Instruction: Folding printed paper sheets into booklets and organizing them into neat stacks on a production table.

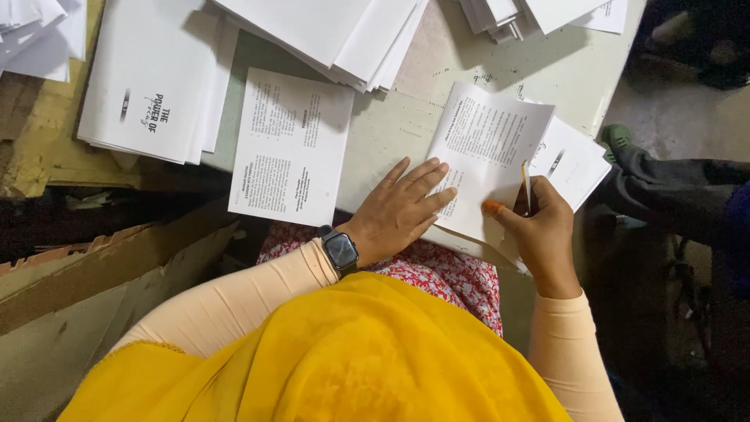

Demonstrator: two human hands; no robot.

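Nearest the camera, a yellow drape [344,359] covers the person's front, with red patterned cloth [445,273] showing on the lap beyond it. All positions below are given relative to the folded printed sheet [488,148], which lies on the pale table [391,133] directly ahead of the lap.

Left hand [398,211]: open and flat, fingers spread, palm pressing the near-left part of the sheet, apparently to pin it against sliding. A dark wristwatch [341,250] sits on that wrist.

Right hand [539,227]: closed on the sheet's near-right edge, thumb on top, lifting a leaf slightly. It also holds a thin yellow strip [525,184] upright between the fingers, likely a creasing aid, though its kind cannot be told. The two hands are apart, one at each side of the sheet.

Under and right of the sheet lies a low pile of similar sheets [578,160], kept within reach. Left of it rests a single open printed leaflet [293,144]; further left, a white stack with a printed cover [152,86]. Beyond the sheet, fanned white stacks [344,35] crowd the table's far edge. Right of it, off the table, another person's dark sleeve [672,184] intrudes
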